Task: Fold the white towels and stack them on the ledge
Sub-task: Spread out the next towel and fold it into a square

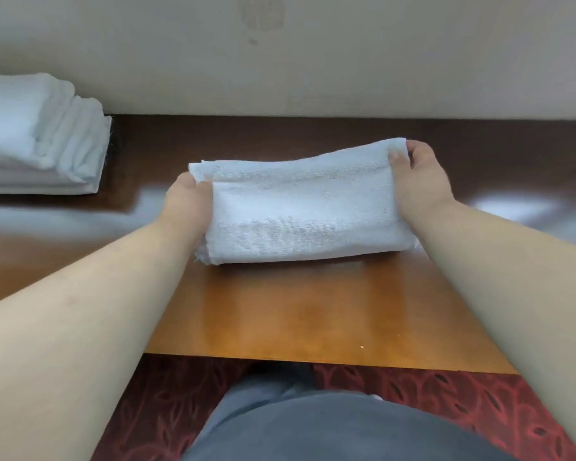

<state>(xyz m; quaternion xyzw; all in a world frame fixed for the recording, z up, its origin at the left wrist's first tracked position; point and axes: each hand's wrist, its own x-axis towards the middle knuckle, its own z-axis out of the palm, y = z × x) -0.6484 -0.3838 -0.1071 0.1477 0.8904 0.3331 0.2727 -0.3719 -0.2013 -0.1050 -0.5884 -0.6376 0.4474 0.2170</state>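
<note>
Holding: a folded white towel [308,202] is gripped at both short ends, its near edge resting on or just above the desk [313,314] — the far edge looks lifted, though the wide-angle view makes the height hard to judge
Why held so: a grip at each end keeps the layers from sliding apart and the fold square, which suits either a last tidy-up of the edges or carrying the towel off as one flat piece
Left hand [188,202]: curled round the towel's left end, thumb on top near the far corner, fingers tucked beneath and out of sight
Right hand [418,181]: pinching the right end near the far corner, thumb pressed on the upper face, fingers wrapped behind the cloth
Stack [39,138]: several folded white towels piled at the far left against the wall [346,54], well apart from the one in hand — likely put there to keep the working space free
Step in hand: judged from the compact shape, folding of this towel is about done and it is ready to join the stack
Next move: a sideways carry to the left, both ends kept level so the fold does not open
Below: patterned red carpet [446,410] and grey trousers [313,427] at the desk's near edge
</note>
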